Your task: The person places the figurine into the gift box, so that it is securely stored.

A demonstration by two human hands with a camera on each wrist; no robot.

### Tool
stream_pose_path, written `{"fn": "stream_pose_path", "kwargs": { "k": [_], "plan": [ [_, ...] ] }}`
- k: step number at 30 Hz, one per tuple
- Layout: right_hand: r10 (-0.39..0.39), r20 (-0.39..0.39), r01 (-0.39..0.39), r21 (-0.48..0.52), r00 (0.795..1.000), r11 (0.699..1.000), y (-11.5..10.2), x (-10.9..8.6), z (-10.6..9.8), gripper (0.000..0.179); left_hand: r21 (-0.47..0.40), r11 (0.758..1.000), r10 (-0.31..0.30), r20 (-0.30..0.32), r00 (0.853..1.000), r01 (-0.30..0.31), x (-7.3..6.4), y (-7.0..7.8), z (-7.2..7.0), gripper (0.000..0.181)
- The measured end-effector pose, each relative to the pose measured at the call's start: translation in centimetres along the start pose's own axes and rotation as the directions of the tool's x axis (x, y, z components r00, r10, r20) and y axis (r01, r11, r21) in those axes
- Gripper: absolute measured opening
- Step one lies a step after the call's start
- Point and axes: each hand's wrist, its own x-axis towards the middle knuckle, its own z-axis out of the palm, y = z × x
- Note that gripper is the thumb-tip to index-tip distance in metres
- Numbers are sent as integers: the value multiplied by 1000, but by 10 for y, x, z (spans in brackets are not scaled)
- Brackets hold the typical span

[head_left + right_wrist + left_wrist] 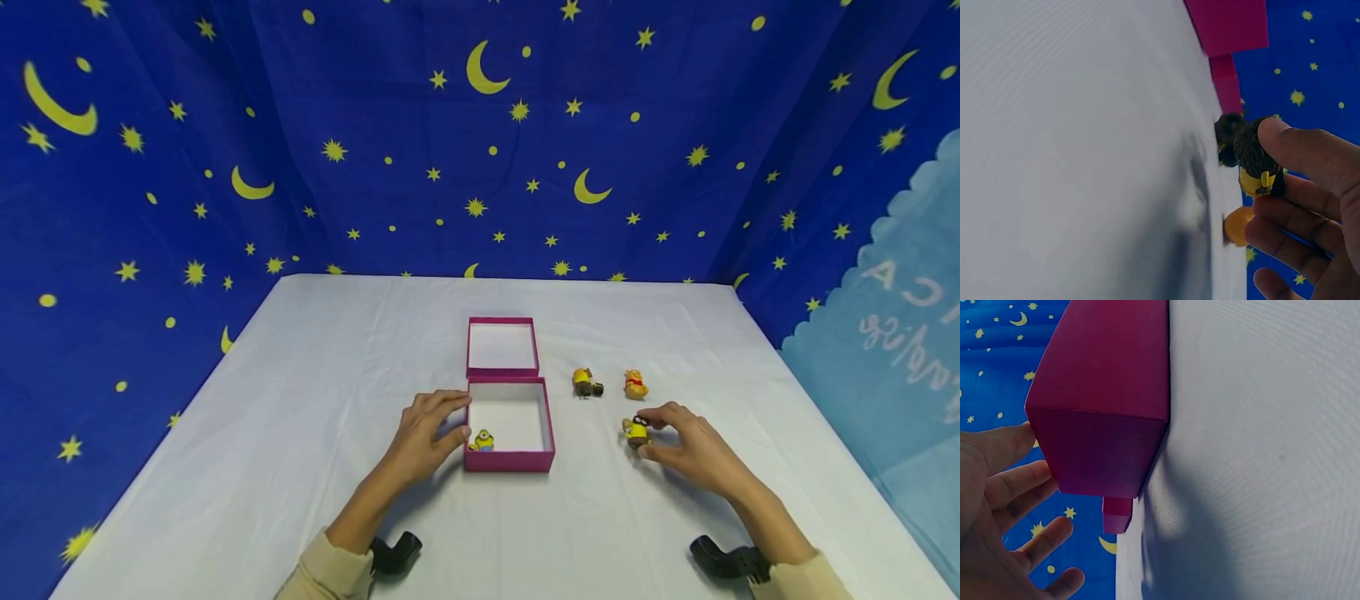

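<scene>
The right hand (pixel 693 446) pinches a small figurine (pixel 638 431), glossy yellow above, dark brown and ridged below, black band round its head, at three o'clock from the pink box (pixel 510 462). The left hand (pixel 422 435), fingers loosely extended, touches the box's nine-o'clock wall.

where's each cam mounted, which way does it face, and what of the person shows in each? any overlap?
Head: on the head, facing forward and down at the table, box and lid; shows left hand, right hand, sleeves.
Left wrist: on that wrist, facing the box's outer walls, frame sideways; shows left hand only.
Right wrist: on that wrist, facing the pinched figure, frame sideways; shows right hand only.
Shared: head and right wrist both show that figure.
</scene>
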Motion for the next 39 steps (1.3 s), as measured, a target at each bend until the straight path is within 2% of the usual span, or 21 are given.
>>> {"fn": "stream_pose_path", "kwargs": {
  "k": [27, 39],
  "plan": [
    [-81, -56, 83, 30, 995, 996, -59, 8, -12, 53, -32, 999, -42, 20, 999, 43, 0, 2, -1, 40],
    [-156, -71, 161, 71, 985, 984, -81, 24, -5, 52, -18, 1000, 0, -13, 1000, 0, 0, 1, 0, 39]
  ]
}}
